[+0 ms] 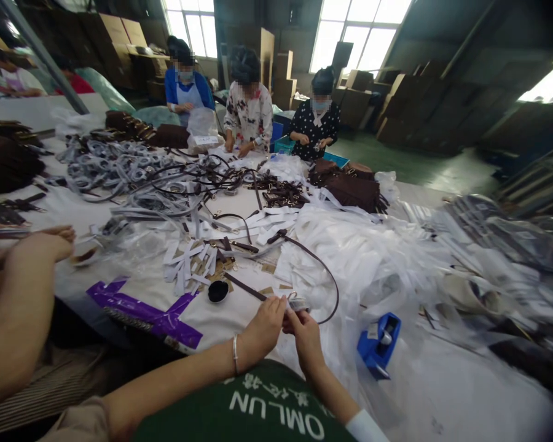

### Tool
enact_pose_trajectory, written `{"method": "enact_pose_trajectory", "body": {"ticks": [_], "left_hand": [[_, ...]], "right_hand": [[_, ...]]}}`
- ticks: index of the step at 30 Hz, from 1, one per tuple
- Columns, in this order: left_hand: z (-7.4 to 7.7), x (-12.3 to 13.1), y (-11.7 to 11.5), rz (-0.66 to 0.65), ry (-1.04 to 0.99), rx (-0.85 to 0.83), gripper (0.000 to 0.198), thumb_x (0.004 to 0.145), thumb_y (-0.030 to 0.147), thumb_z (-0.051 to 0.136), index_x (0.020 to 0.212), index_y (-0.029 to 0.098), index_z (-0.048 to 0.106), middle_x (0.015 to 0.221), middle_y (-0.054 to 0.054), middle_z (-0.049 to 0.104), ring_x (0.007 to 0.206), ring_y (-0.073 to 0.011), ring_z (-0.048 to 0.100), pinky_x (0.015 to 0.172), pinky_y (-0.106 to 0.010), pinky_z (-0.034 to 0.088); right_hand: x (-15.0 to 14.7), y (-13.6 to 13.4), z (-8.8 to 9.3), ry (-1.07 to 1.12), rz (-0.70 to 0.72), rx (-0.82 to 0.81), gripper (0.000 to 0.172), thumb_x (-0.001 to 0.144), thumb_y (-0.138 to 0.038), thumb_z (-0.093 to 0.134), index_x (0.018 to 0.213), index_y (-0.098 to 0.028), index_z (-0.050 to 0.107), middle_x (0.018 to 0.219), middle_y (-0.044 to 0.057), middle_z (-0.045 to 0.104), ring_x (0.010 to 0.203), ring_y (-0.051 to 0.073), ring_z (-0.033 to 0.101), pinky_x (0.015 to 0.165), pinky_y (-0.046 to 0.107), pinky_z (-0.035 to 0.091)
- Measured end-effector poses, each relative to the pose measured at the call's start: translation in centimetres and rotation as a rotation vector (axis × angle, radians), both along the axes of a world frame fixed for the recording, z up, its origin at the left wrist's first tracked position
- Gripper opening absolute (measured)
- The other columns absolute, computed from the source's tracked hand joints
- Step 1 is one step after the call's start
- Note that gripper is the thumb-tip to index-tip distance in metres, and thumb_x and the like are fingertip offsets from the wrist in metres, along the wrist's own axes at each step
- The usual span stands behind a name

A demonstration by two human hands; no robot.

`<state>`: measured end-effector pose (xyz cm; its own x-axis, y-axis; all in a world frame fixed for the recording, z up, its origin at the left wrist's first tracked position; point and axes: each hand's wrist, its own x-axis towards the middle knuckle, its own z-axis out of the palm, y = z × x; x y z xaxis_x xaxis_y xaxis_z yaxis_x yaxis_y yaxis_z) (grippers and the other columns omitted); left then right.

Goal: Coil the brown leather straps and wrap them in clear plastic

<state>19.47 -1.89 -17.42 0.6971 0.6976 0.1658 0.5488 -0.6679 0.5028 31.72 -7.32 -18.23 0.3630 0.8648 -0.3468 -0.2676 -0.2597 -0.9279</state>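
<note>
My left hand (263,328), with a bracelet at the wrist, and my right hand (306,341) meet near the table's front edge. Their fingers pinch together on a dark brown strap (244,286). One flat length of it sticks out to the left, while a thin brown loop curves round beyond my right hand. A grey-white wrapped coil (298,303) lies just behind my fingertips. What exactly sits between the fingertips is too small to tell. Left of my hands is a small round pot of black stuff (218,291). White paper strips (184,264) lie scattered behind it.
A blue tape dispenser (378,344) stands at right, beside heaped clear plastic (378,258). Purple tape (156,316) covers the front edge. Wrapped straps (110,162) and brown bags (350,187) are piled farther back. A co-worker's arm (21,294) reaches in at left; several people work opposite.
</note>
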Motion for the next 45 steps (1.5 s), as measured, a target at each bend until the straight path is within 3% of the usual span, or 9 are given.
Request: {"method": "enact_pose_trajectory", "body": {"ticks": [6,10,14,20,25,29,37,41,45], "left_hand": [[2.5,-0.2,3.7,-0.082,-0.344,-0.995,0.031,0.084,0.037,0.057,0.099,0.011,0.064,0.087,-0.006,0.065,0.079,-0.0164,0.057,0.074,-0.027,0.045],[2.1,1.2,3.0,-0.195,-0.359,-1.25,0.035,0.082,0.044,0.058,0.089,0.01,0.064,0.078,-0.004,0.062,0.071,-0.0136,0.052,0.067,-0.024,0.04],[0.0,2.7,1.4,-0.071,-0.298,-1.255,0.038,0.074,0.047,0.065,0.082,0.01,0.062,0.069,-0.002,0.059,0.064,-0.0131,0.05,0.06,-0.023,0.036],[-1.1,3.9,1.0,0.1,-0.301,-1.215,0.038,0.07,0.048,0.066,0.079,0.011,0.06,0.067,0.001,0.055,0.061,-0.0115,0.046,0.056,-0.022,0.032],[-0.6,4.4,1.1,0.134,-0.278,-1.188,0.038,0.069,0.049,0.065,0.074,0.012,0.058,0.065,0.001,0.053,0.06,-0.0115,0.044,0.056,-0.023,0.032],[-0.8,4.7,0.5,0.133,-0.247,-1.195,0.04,0.068,0.05,0.066,0.073,0.012,0.058,0.063,0.002,0.052,0.059,-0.0113,0.044,0.055,-0.022,0.031],[-0.7,4.5,0.5,0.161,-0.331,-1.179,0.04,0.069,0.049,0.066,0.08,0.011,0.061,0.068,-0.001,0.057,0.061,-0.012,0.047,0.056,-0.023,0.033],[0.0,4.0,0.8,0.158,-0.365,-1.057,0.034,0.071,0.045,0.065,0.078,0.011,0.062,0.069,-0.002,0.058,0.063,-0.014,0.05,0.059,-0.024,0.037],[1.2,3.3,1.0,0.134,-0.333,-0.761,0.026,0.074,0.04,0.064,0.076,0.014,0.063,0.076,-0.004,0.061,0.075,-0.0184,0.055,0.071,-0.027,0.041]], "right_hand": [[1.8,-1.3,0.5,0.072,-0.05,0.052,0.028,0.076,-0.044,0.068,0.074,-0.016,0.066,0.05,-0.004,0.051,0.048,0.009,0.043,0.05,0.022,0.037],[2.2,-2.4,0.0,0.071,-0.004,0.02,0.03,0.077,-0.045,0.064,0.081,-0.016,0.068,0.049,-0.004,0.052,0.046,0.009,0.044,0.049,0.023,0.039],[5.2,-4.7,-2.0,-0.111,-0.086,-0.117,0.039,0.072,-0.053,0.065,0.078,-0.015,0.069,0.057,0.002,0.061,0.051,0.015,0.054,0.053,0.028,0.046],[17.5,-11.9,-6.1,-0.536,-0.629,-0.345,0.046,0.069,-0.055,0.056,0.09,-0.016,0.065,0.09,0.012,0.067,0.095,0.029,0.057,0.085,0.04,0.043],[23.2,-13.3,-10.3,-0.56,-0.648,-0.433,0.037,0.064,-0.052,0.055,0.07,-0.018,0.067,0.078,0.012,0.069,0.088,0.031,0.06,0.082,0.041,0.044],[22.6,-13.1,-12.0,-0.511,-0.662,-0.443,0.044,0.069,-0.055,0.052,0.079,-0.015,0.07,0.073,0.009,0.071,0.075,0.026,0.064,0.07,0.035,0.046],[18.9,-16.7,-12.2,-0.464,-0.7,-0.562,0.044,0.061,-0.057,0.059,0.075,-0.017,0.065,0.068,0.008,0.069,0.074,0.027,0.064,0.07,0.036,0.047],[18.6,-17.1,-10.3,-0.449,-0.603,-0.603,0.033,0.048,-0.053,0.066,0.056,-0.023,0.056,0.054,0.006,0.061,0.071,0.031,0.06,0.073,0.044,0.046],[15.5,-13.6,-6.1,-0.302,-0.418,-0.413,0.041,0.057,-0.063,0.06,0.067,-0.024,0.055,0.062,0.002,0.059,0.069,0.025,0.059,0.073,0.04,0.049]]}}
